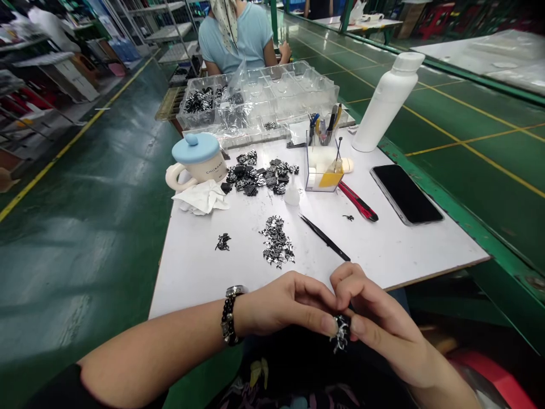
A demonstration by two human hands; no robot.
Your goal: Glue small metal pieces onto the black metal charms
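Note:
My left hand [285, 304] and my right hand [377, 318] meet above the front edge of a white table [200, 278]. Between their fingertips they pinch a small black-and-silver metal part [341, 333], partly hidden by my fingers. Just beyond my right hand lies a pair of black tweezers [326, 237]. A heap of silvery-black small parts [276, 241] sits ahead of my hands, with a small black clump [222, 242] to its left. Farther back lies a scattered pile of black pieces [255, 176].
Toward the back stand a blue-lidded mug [196, 156], a tissue [201, 197], a clear pen holder [324, 162], a white bottle [386, 102], a red utility knife [358, 201] and a phone [405, 194]. A compartmented plastic tray [259, 96] sits beyond, before a seated co-worker [236, 37].

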